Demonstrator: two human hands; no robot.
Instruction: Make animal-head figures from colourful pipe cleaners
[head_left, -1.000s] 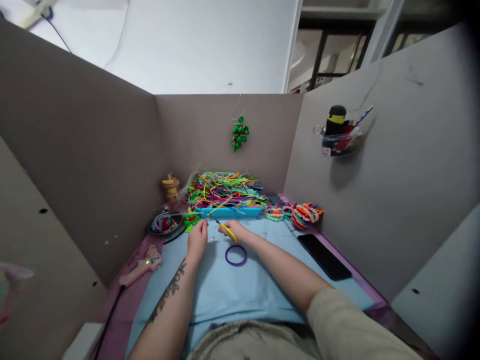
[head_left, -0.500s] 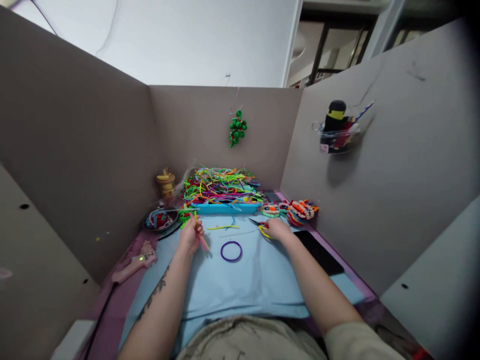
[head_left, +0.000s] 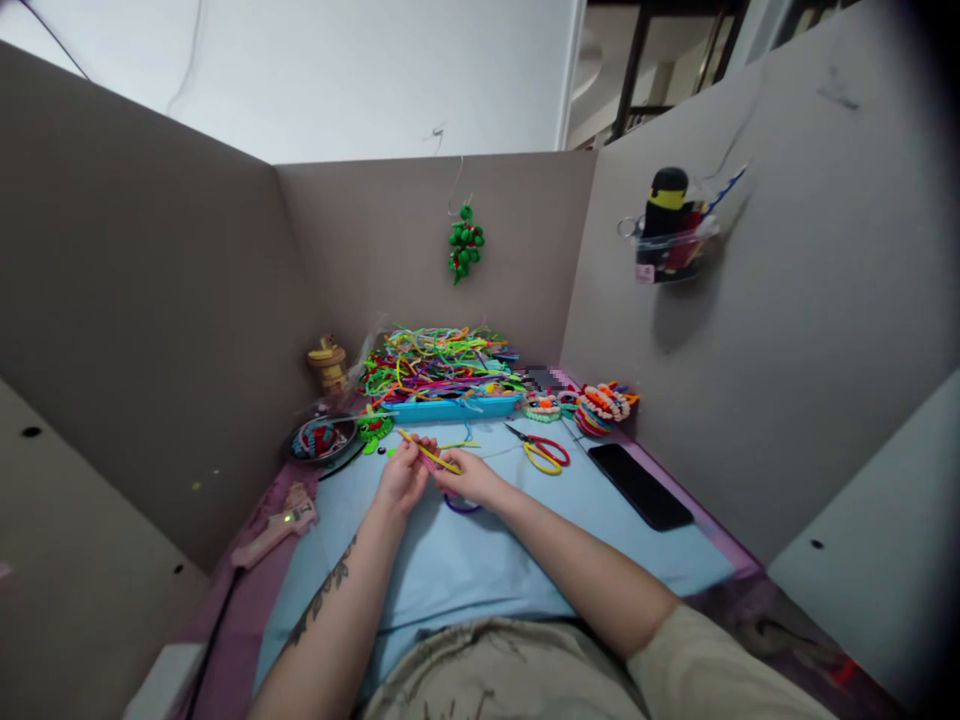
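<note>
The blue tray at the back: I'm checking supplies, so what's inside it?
The blue tray holds a tangled heap of multicoloured strands, rising above its front rim. The heap and front wall hide the tray's floor, so anything lying underneath cannot be seen.

Black phone (head_left: 640,486) lies flat near the right edge of the desk (head_left: 450,575). Pink glue gun (head_left: 277,533) rests at the left edge. Yellowish container (head_left: 328,366) stands at the far left corner. Green ornament (head_left: 466,245) hangs beyond the far edge; clear holder (head_left: 667,262) hangs beyond the right edge.
</note>
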